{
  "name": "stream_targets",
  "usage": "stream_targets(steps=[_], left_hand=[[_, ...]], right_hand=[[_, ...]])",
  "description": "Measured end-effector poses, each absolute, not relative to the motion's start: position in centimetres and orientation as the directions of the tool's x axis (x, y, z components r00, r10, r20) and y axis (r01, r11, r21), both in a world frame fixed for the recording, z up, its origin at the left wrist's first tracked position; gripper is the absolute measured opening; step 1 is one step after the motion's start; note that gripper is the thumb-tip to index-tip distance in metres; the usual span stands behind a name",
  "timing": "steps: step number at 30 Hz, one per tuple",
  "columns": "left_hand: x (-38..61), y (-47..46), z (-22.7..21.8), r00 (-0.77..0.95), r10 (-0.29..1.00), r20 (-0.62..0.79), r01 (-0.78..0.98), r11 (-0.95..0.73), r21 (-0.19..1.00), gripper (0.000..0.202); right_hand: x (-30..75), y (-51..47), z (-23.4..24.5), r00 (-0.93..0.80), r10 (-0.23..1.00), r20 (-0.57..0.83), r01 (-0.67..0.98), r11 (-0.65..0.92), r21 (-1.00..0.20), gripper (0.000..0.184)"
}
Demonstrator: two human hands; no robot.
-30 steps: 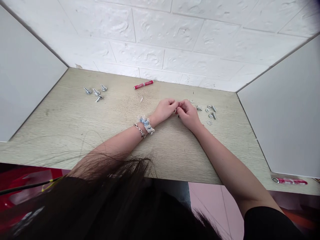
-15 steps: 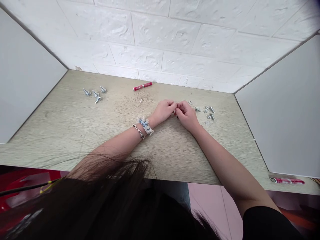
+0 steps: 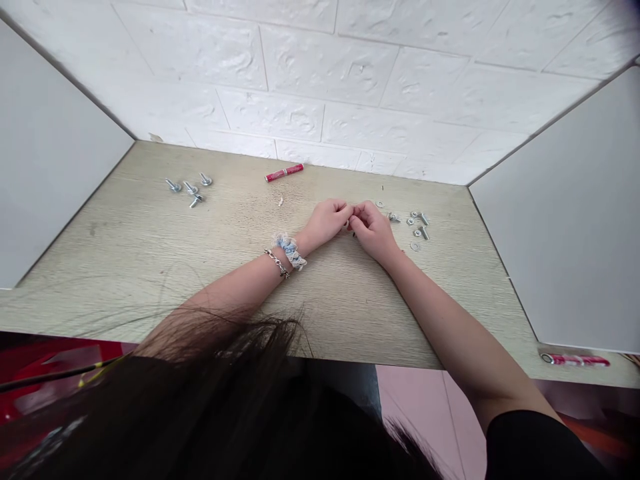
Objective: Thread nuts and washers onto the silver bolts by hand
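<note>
Bolts (image 3: 425, 233), nuts (image 3: 411, 221) and washers (image 3: 413, 247) lie on the table (image 3: 350, 300) beside the hands (image 3: 373, 230).

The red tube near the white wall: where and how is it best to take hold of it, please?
The red tube is probably best pinched at its middle, by the pale band, across its narrow width, coming from above and the near side. It is slim and lies flat on the table, its right end close to the wall, leaving little room behind.
</note>
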State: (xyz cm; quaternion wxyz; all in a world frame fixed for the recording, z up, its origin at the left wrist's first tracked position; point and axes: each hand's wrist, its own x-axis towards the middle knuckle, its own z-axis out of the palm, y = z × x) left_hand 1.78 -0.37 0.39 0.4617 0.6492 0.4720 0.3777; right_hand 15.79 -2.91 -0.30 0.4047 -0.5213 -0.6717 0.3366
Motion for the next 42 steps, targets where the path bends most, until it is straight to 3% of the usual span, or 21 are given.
stream_targets(steps=[7,12,17,25,34,38,42], left_hand=[[1.75,-0.59,0.62,0.256,0.964,0.076,0.256,-0.143,0.956,0.031],[1.88,-1.11,1.16,0.218,0.968,0.122,0.211,-0.169,0.963,0.032],[1.93,-1.23,1.25,0.203,0.973,0.114,0.195,-0.154,0.969,0.032],[1.76,-1.16,1.20,0.204,0.971,0.122,0.202,-0.163,0.966,0.034],[1.67,-1.18,1.28,0.246,0.960,0.130,0.169,-0.175,0.970,0.036],[1.72,-1.09,1.14,0.206,0.971,0.124,0.195,-0.165,0.967,0.036],[1.78,-1.09,1.10,0.100,0.986,0.131,0.238,-0.152,0.959,0.038]], right_hand=[[15.75,-2.82,-0.60,-0.139,0.971,0.194,0.407,0.234,-0.883,0.011],[15.66,-2.72,-0.71,-0.118,0.965,0.235,0.375,0.262,-0.889,0.023],[15.51,-2.74,-0.73,-0.128,0.964,0.232,0.399,0.265,-0.878,0.015],[15.56,-2.54,-0.89,-0.116,0.968,0.223,0.400,0.251,-0.882,0.017],[15.74,-2.44,-0.55,-0.172,0.956,0.239,0.457,0.293,-0.840,0.063],[15.73,-2.53,-0.48,-0.207,0.950,0.236,0.468,0.308,-0.828,0.058],[15.66,-2.49,-0.34,-0.217,0.955,0.202,0.537,0.290,-0.792,0.038]])
